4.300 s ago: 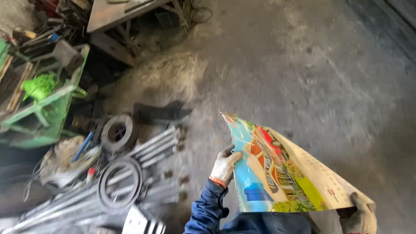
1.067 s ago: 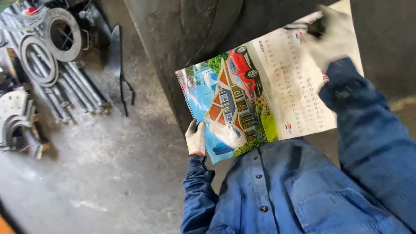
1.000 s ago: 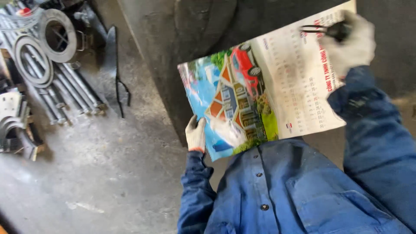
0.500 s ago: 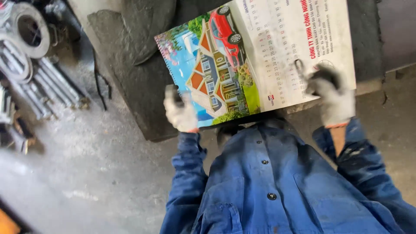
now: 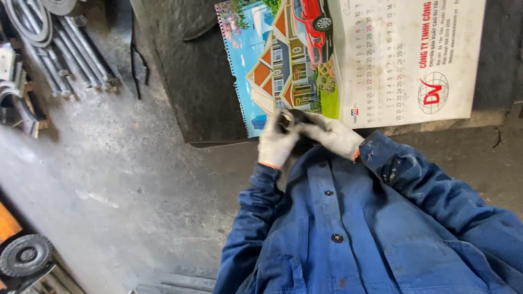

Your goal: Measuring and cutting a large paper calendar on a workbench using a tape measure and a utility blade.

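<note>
Fingers: both gloved hands meet at centre frame; left hand [image 5: 276,142] and right hand [image 5: 331,136] have fingers curled together around a small dark round object [image 5: 289,121], held between them.
Held object: dark, ring-like or cylindrical, partly hidden by the gloves; kind cannot be told.
Object position: just below the lower edge of the calendar, overlapping its picture half, in front of the person's chest.
Calendar [image 5: 348,60]: lies flat and spread open on a dark slab [image 5: 185,76], upper centre to upper right of the frame; colour picture of a house and red car on its left half, white date grid on its right half; wire binding along the left edge.
Clothing: blue buttoned work jacket [image 5: 354,228] fills the lower right; white gloves, grimy.
Floor [image 5: 109,179]: grey concrete, stained, left and lower left.
Clutter: metal rods [image 5: 76,54] and rings at upper left; small black wheel [image 5: 24,255] at lower left edge.
</note>
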